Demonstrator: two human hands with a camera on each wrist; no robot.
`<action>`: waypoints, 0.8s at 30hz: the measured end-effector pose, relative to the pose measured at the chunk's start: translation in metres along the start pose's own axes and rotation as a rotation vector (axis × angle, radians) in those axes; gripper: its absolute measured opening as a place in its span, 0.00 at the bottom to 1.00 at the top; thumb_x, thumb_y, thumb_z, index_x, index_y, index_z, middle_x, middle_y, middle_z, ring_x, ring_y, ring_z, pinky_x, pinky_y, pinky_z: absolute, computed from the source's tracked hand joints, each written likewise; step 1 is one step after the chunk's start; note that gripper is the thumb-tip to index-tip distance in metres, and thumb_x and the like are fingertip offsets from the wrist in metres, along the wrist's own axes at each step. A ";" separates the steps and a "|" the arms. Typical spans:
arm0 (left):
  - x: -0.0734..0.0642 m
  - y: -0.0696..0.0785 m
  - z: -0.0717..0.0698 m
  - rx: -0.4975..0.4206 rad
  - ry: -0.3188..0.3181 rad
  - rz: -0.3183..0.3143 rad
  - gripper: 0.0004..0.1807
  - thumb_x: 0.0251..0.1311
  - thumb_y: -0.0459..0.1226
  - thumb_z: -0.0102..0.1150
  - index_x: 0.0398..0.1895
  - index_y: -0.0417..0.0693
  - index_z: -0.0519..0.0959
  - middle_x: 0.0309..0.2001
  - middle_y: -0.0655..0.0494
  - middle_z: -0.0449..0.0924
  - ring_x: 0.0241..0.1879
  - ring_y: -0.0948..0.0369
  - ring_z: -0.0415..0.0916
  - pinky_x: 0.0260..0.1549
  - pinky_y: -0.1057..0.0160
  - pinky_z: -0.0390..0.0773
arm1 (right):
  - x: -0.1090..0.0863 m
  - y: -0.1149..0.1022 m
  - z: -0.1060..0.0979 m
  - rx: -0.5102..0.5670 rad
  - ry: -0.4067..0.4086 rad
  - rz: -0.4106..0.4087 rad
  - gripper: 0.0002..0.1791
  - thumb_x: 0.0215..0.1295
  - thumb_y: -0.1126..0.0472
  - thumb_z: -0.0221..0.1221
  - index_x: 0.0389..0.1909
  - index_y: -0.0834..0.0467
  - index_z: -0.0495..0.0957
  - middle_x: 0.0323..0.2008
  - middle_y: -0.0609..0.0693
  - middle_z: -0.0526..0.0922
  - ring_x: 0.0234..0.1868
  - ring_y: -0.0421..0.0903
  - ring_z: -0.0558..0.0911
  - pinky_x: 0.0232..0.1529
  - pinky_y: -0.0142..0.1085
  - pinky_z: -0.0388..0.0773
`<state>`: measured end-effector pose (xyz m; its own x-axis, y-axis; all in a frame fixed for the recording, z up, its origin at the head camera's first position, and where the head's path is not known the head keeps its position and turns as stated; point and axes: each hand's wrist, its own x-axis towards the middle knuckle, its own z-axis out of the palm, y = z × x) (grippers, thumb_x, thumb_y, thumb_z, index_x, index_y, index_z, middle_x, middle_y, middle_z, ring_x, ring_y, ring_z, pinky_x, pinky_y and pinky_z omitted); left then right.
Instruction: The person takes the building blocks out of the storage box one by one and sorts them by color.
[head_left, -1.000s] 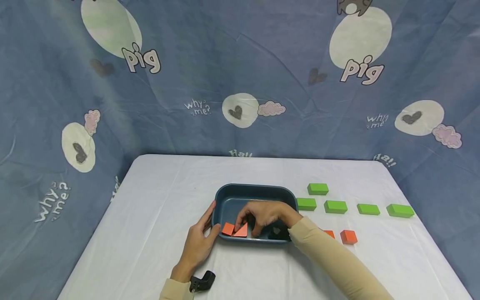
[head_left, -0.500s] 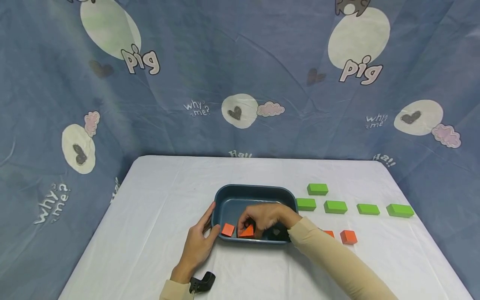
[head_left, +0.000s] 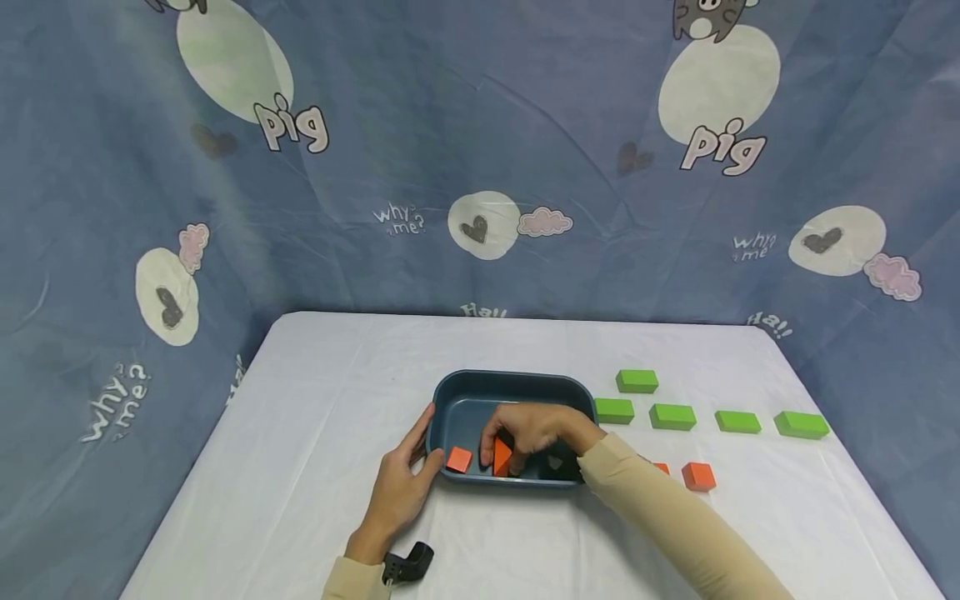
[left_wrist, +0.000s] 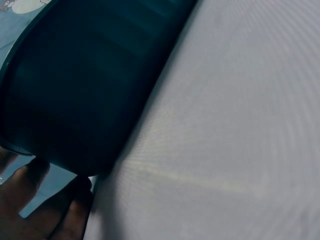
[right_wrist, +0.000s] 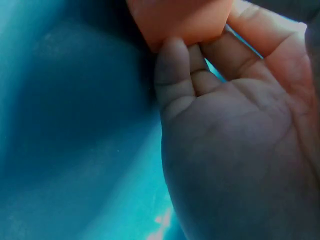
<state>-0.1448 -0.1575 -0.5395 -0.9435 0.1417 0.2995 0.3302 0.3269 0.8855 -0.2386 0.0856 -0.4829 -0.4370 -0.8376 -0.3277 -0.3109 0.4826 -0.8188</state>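
Observation:
A dark blue rectangular tray [head_left: 468, 404] sits at the middle of the white table. Against its left end rests my left hand [head_left: 397, 492], thumb and fingers spread; the left wrist view shows fingertips [left_wrist: 37, 172] at the outer wall. Inside the tray, my right hand [head_left: 536, 425] pinches an orange triangular block [head_left: 502, 458] near the front wall. Up close in the right wrist view, the same orange block [right_wrist: 182, 20] lies between the thumb and fingers. A second orange block [head_left: 459, 459] lies in the tray's front left corner.
Several green blocks [head_left: 672, 417] lie on the table right of the tray. Nearer, an orange block [head_left: 699, 477] stands there, and another [head_left: 662, 468] is partly hidden by the right sleeve [head_left: 667, 517]. A blue printed cloth [head_left: 360, 275] hangs behind the table.
My right hand has drawn the triangular block rightward, away from the other orange block, and turned it more upright. My left hand stays at the tray's left end.

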 end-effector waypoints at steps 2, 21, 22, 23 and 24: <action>0.000 0.000 0.000 0.004 0.001 0.000 0.37 0.69 0.36 0.63 0.79 0.54 0.63 0.72 0.49 0.68 0.65 0.52 0.74 0.63 0.53 0.74 | -0.001 0.001 0.000 -0.005 0.008 0.010 0.26 0.43 0.87 0.70 0.38 0.57 0.88 0.38 0.42 0.86 0.37 0.39 0.81 0.41 0.30 0.84; -0.001 0.002 0.002 0.033 0.009 0.007 0.36 0.69 0.36 0.64 0.79 0.52 0.63 0.71 0.48 0.70 0.63 0.52 0.76 0.62 0.60 0.75 | -0.018 -0.012 -0.021 -0.051 0.100 -0.081 0.24 0.44 0.79 0.75 0.41 0.53 0.89 0.37 0.42 0.87 0.34 0.39 0.82 0.42 0.36 0.85; -0.001 0.001 0.001 0.033 0.012 0.011 0.36 0.69 0.36 0.64 0.79 0.52 0.63 0.71 0.48 0.70 0.63 0.52 0.76 0.62 0.62 0.75 | -0.022 -0.015 -0.024 -0.042 0.113 -0.097 0.24 0.45 0.79 0.75 0.42 0.53 0.89 0.38 0.42 0.87 0.35 0.39 0.83 0.43 0.38 0.86; -0.001 0.001 0.001 0.035 0.015 0.014 0.36 0.68 0.36 0.64 0.78 0.52 0.64 0.70 0.48 0.70 0.63 0.52 0.76 0.62 0.64 0.75 | -0.026 -0.017 -0.027 -0.032 0.127 -0.113 0.24 0.45 0.79 0.74 0.43 0.53 0.89 0.39 0.42 0.87 0.36 0.40 0.83 0.45 0.39 0.86; -0.001 0.000 0.001 0.036 0.019 0.019 0.36 0.68 0.36 0.64 0.78 0.52 0.64 0.70 0.48 0.71 0.63 0.52 0.76 0.61 0.66 0.74 | -0.030 -0.020 -0.030 -0.021 0.141 -0.131 0.24 0.46 0.79 0.74 0.43 0.54 0.88 0.40 0.43 0.87 0.37 0.42 0.83 0.46 0.41 0.85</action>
<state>-0.1440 -0.1566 -0.5398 -0.9372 0.1302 0.3235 0.3487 0.3578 0.8662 -0.2448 0.1088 -0.4422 -0.5047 -0.8504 -0.1485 -0.3899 0.3780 -0.8397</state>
